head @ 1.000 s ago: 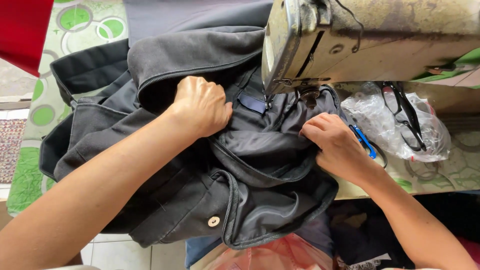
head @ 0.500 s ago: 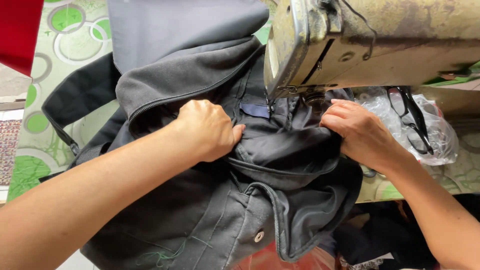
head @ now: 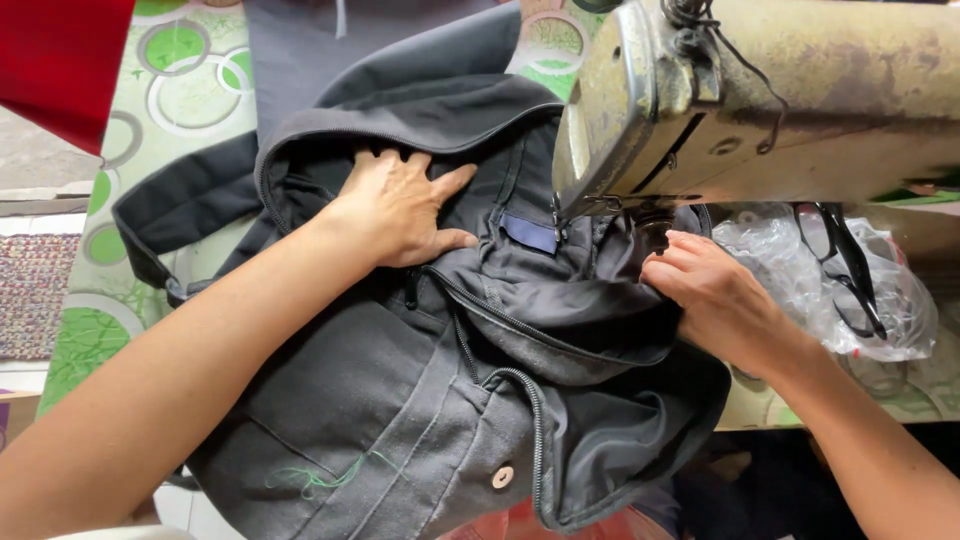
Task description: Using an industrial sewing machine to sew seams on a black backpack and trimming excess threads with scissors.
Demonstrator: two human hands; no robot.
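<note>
The left hand (head: 400, 208) lies flat with fingers spread on a dark grey zippered jacket (head: 400, 400), pressing the cloth down just left of the needle area; half a second earlier the same hand was closed into a loose fist, bunching the fabric, so it has now opened out to smooth and steady it. The right hand (head: 715, 300) rests on the jacket's right side directly under the head of the sewing machine (head: 760, 100), fingers together and curled over a fold of cloth, pinching it lightly toward the needle; it has moved in closer to the machine than before. Between the two hands a small blue label (head: 528, 232) sits at the inner seam, right beside the presser foot (head: 655, 225). The jacket is heaped on the bench (head: 130, 300), which carries a green cloth with circle patterns, and its lower part, with an open zipper (head: 520, 390) and a pale round button (head: 502, 477), hangs over the near edge. The garment has been drawn up and leftward, so the seam by the label appears lined up for stitching. To the right of the machine lie black scissors (head: 845, 270) on a crumpled clear plastic bag (head: 880, 300). A red cloth (head: 60, 60) fills the upper left corner.
</note>
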